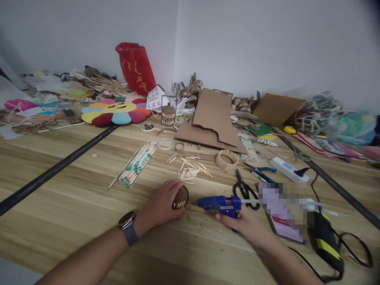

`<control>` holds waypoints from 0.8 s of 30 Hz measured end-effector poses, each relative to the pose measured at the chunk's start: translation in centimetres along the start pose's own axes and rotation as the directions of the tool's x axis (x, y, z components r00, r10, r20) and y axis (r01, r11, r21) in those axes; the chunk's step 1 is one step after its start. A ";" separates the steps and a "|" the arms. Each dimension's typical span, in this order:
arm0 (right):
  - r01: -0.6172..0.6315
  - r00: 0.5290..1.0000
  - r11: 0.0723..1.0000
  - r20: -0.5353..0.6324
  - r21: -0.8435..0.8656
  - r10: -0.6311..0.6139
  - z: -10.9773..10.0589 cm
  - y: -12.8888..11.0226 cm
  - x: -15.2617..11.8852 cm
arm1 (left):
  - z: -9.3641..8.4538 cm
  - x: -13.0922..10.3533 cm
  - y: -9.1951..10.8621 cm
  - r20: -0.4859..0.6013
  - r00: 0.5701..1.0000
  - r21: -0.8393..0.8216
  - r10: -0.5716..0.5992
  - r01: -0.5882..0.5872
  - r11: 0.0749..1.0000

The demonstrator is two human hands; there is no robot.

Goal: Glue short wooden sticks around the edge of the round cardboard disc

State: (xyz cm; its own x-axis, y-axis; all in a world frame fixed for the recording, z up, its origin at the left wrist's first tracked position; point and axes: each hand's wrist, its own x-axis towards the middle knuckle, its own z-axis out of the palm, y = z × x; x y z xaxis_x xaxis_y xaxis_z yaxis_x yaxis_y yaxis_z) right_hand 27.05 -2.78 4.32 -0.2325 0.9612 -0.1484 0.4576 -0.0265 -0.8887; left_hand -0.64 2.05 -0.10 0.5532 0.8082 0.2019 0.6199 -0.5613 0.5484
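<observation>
My left hand, with a watch on its wrist, is closed around a small round brown cardboard piece. Several short pale sticks stand along the lower edge of that piece. In my right hand is a blue hot glue gun with a red light lit and a clear glue stick out of its back. Its nozzle points left, close to the cardboard piece; whether it touches I cannot tell. Just beyond lie loose short sticks and a ring of sticks.
Black scissors, pliers, a phone and a white power strip lie on the right. Packed sticks and a tape roll are left of centre. Cardboard sheets and a small lidded basket stand farther back.
</observation>
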 end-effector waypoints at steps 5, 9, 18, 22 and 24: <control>0.049 0.998 0.998 -0.024 -0.042 -0.050 0.9 0.5 0.6 | 0.1 -0.2 -0.1 -0.015 1.000 -0.017 0.016 -0.016 1.000; 0.096 0.995 0.991 0.003 -0.095 -0.096 1.3 1.1 0.3 | 0.1 -0.2 -0.1 -0.020 1.000 -0.017 0.011 -0.011 1.000; 0.205 0.975 0.940 -0.031 -0.273 -0.222 2.2 1.4 -0.1 | 0.0 -0.1 0.1 0.004 1.000 0.011 -0.005 0.005 1.000; 0.210 0.972 0.924 -0.031 -0.319 -0.232 2.5 1.6 -0.2 | 0.1 -0.2 0.0 -0.003 1.000 0.000 0.010 -0.010 1.000; 0.203 0.973 0.922 -0.035 -0.331 -0.227 2.6 1.8 -0.2 | 0.1 -0.2 -0.1 -0.009 1.000 -0.012 0.013 -0.013 1.000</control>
State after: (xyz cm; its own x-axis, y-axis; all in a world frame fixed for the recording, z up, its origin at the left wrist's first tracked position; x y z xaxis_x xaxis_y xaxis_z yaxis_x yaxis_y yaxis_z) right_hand 25.72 -3.76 1.68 -0.2999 0.9512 0.0725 0.6586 0.2614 -0.7056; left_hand -0.73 1.89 -0.27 0.5561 0.8024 0.2168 0.6056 -0.5698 0.5556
